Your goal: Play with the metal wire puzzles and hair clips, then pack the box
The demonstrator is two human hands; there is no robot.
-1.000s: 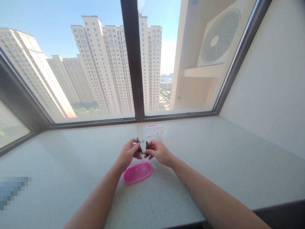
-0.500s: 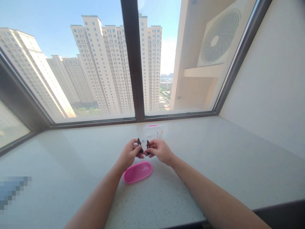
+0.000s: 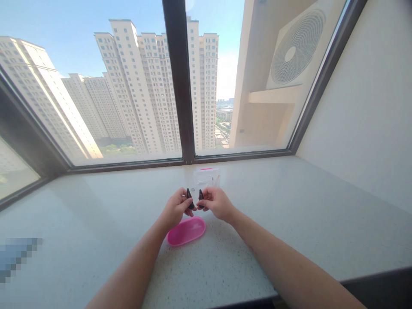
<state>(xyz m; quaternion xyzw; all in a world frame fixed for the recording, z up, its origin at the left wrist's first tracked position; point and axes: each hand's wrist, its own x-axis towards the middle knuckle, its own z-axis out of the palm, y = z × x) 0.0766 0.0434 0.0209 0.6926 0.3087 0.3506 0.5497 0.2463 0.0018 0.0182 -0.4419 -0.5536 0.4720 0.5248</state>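
My left hand (image 3: 175, 209) pinches a small black hair clip (image 3: 189, 198) between thumb and fingers, held upright above the sill. My right hand (image 3: 216, 203) pinches a second black clip (image 3: 201, 195) the same way, and the two clips stand close side by side. Just below the hands a pink oval lid (image 3: 186, 231) lies flat on the speckled stone sill (image 3: 289, 214). Behind the hands stands a small clear plastic box (image 3: 206, 177) with a pink edge. A tiny ring (image 3: 192, 189) lies on the sill between the box and the hands.
The sill runs wide to both sides, bounded by the dark window frame (image 3: 180, 86) at the back and a white wall (image 3: 370, 107) on the right. Its front edge drops off at the lower right. A blurred patch sits at the lower left.
Both hands have drawn slightly closer together, bringing the two clips nearer each other. The lid and the box have not moved.
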